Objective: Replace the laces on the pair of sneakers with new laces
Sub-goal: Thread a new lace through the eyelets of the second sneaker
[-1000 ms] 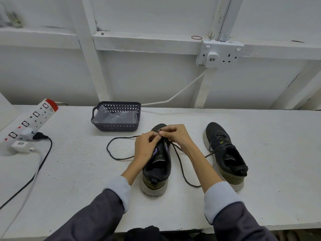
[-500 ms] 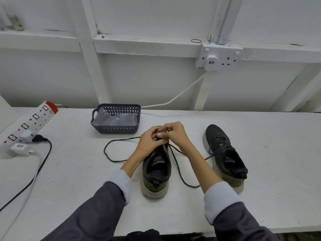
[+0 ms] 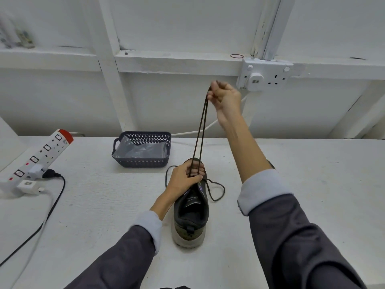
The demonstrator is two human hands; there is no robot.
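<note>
Pulling hand: right hand (image 3: 225,99), raised well above the desk (image 3: 104,205) and in front of the socket (image 3: 264,76); its fingers pinch the top of the lace (image 3: 205,107).
Lace: dark and thin; two straight strands run from the right-hand pinch down to the toe end of the shoe (image 3: 190,215). Loose lengths lie on the desk, one loop just right of the shoe and a curve left of the toe.
Steadying hand: left hand (image 3: 185,176), on the front of the shoe; fingers curl over the toe end and grip it where the strands come down.
Shoe: dark sneaker with a pale sole, upright at the middle of the desk, heel toward the camera, toe toward the basket (image 3: 143,162), near it but apart.
Basket: dark, perforated, handle on its left side; stands at the back of the desk and holds a clear plastic bag (image 3: 139,151).
Power strip (image 3: 39,155): white with a red end, at the far left of the desk; a black plug (image 3: 50,174) and a white adapter (image 3: 29,184) sit at its near end, and a black cable trails toward the near edge.
Socket: white, double, fixed to the wall beam.
Rubber band (image 3: 236,56): lies on the ledge just above and left of the socket.
</note>
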